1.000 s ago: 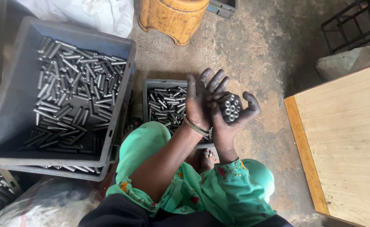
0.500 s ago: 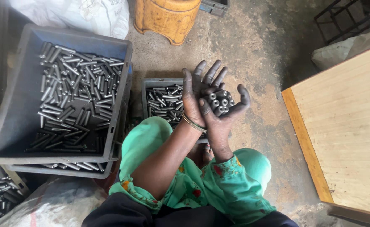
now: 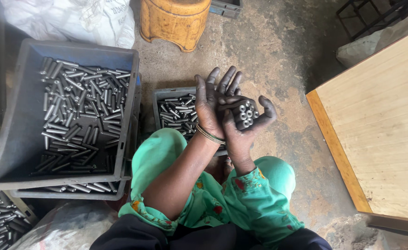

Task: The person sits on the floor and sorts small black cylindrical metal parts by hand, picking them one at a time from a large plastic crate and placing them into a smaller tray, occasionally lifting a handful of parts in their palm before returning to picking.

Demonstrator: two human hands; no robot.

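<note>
I see a bundle of short metal tubes (image 3: 246, 114), ends toward the camera, clasped in the right hand (image 3: 241, 127). The left hand (image 3: 213, 104) lies flat against it at 9 o'clock, fingers extended, grasping nothing. Small grey bin (image 3: 163, 97) of tubes directly beneath. Large grey crate (image 3: 23, 115) at 9 o'clock; wooden board (image 3: 380, 125) at 3 o'clock.

Hands (image 3: 231, 111) hide the small crate (image 3: 178, 113)'s right part, perhaps half.

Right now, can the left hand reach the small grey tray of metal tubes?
Probably yes: the left hand hovers right over the small grey tray, with nothing between. It presses against the bundle of tubes.
</note>
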